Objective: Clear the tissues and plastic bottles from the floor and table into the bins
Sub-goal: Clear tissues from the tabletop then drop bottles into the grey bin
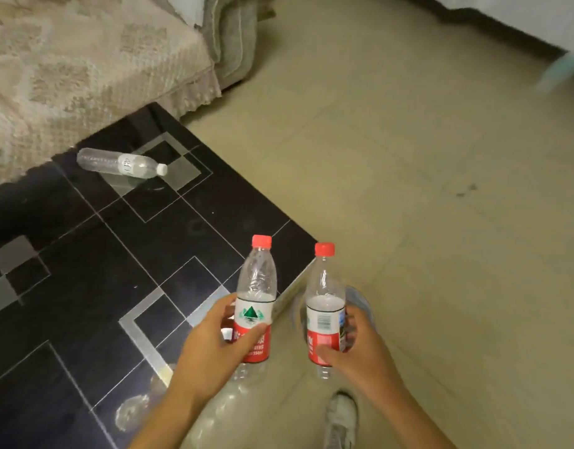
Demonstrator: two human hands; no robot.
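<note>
Floor (408,157): I see beige tiles filling the right half of the frame, from the top edge down to the bottom right.
Table (84,270): a black glossy top with grey square patterns takes the lower left and centre; its corner points toward the middle of the frame.
Sofa (68,69): upper left, under a cream knitted cover, its edge running just beside the table's far side.
Left hand (211,345): lower centre, fingers and thumb curled round the label of the left bottle, thumb across the front.
Right hand (360,348): lower centre right, fingers wrapped round the right bottle, thumb pressed on the red part of the label.
Left bottle (254,303): clear plastic, red cap, red and white label, held roughly upright above the table's near edge in my left hand.
Right bottle (324,306): same kind, red cap up, held upright over the floor just right of the table corner, close beside the left bottle but apart from it.
Third bottle (120,162): clear with a white cap, lying on its side on the table at upper left, near the sofa, cap pointing right.
Shoe (342,416): pale, on the floor at the bottom edge, below my right hand.
Blur (561,72): a pale teal smear at the right edge; I cannot tell what it is.
</note>
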